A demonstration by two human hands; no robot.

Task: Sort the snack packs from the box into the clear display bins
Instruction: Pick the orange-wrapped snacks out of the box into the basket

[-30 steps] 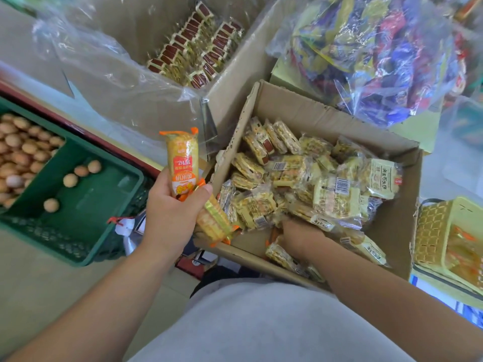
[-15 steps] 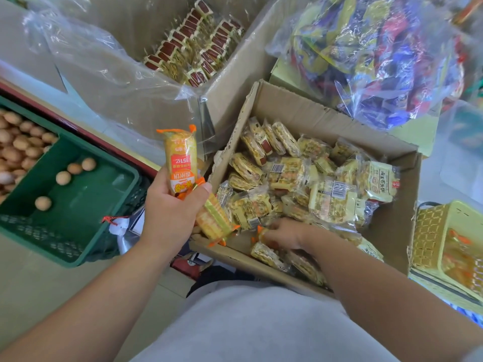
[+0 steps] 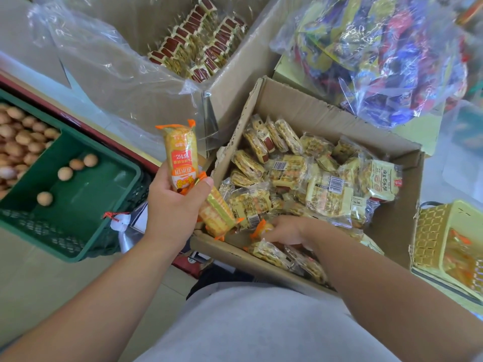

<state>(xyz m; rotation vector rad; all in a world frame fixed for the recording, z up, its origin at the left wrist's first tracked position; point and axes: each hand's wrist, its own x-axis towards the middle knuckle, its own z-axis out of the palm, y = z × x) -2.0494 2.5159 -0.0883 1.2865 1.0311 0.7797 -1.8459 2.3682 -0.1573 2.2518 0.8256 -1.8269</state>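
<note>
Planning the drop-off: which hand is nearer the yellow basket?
Right. The right hand is down in the cardboard box beside the yellow basket; the left hand grips orange packs past the box's other side.

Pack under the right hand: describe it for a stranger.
Find the open cardboard box of pale yellow biscuit packs at centre. In its near-left corner, under the right hand, lies a pack. Orange ends set it apart from the clear-wrapped packs around it.

Two orange-yellow snack packs [image 3: 180,155] sit in my left hand [image 3: 172,205], one upright, one tilted. Yellow cookie packs [image 3: 329,194] fill the open cardboard box [image 3: 326,116].
</note>
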